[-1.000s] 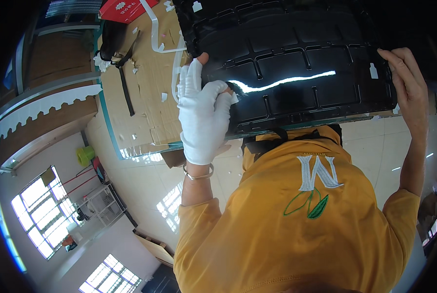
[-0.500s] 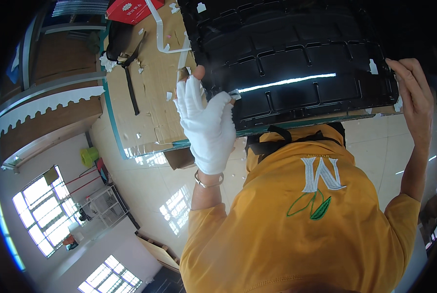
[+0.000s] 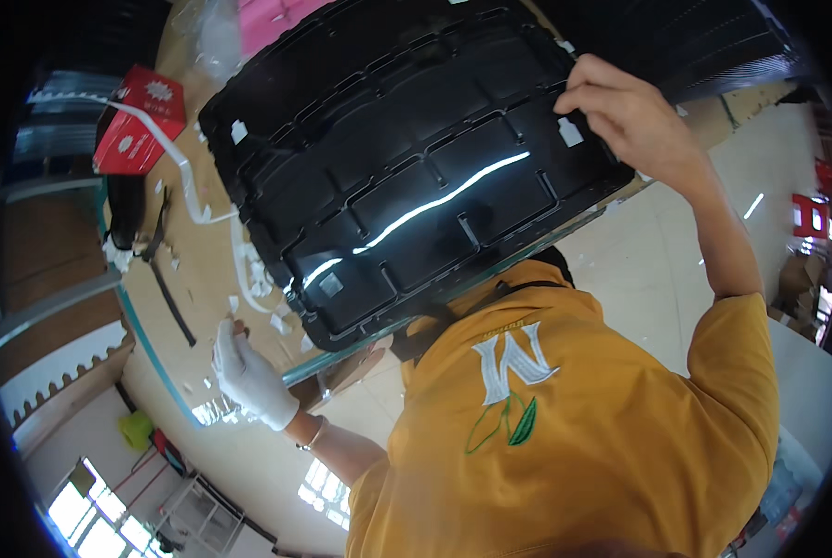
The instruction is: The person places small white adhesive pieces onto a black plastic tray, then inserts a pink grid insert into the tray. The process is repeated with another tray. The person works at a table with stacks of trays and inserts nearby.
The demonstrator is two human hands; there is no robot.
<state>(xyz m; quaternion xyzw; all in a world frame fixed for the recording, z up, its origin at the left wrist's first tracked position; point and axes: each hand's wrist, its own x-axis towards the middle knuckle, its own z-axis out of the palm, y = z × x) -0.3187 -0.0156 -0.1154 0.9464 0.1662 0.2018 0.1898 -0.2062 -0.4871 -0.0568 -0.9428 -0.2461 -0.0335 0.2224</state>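
A large black ribbed plastic panel [image 3: 406, 177] lies on the cardboard-covered table [image 3: 188, 270], a bright reflection running across it. My bare right hand [image 3: 634, 121] is at the panel's right edge, its bent fingers closed on the rim just above a white sticker [image 3: 570, 132]. A small pale sticker [image 3: 330, 285] sits near the panel's lower left corner. My left hand [image 3: 253, 379], in a white glove with bare fingertips, is off the panel over the table's front left part. Its fingers are drawn together; whether anything is between them is too small to make out.
A white strip [image 3: 179, 163] runs from the red box [image 3: 141, 121] down beside the panel's left edge. White scraps [image 3: 279, 324] and a black strap [image 3: 169, 288] lie on the table. Pink material [image 3: 267, 20] and clear plastic [image 3: 219, 42] are behind the panel.
My left hand has left the panel's lower left corner and moved left over the table. My right hand has shifted along the panel's right side. The whole view has turned.
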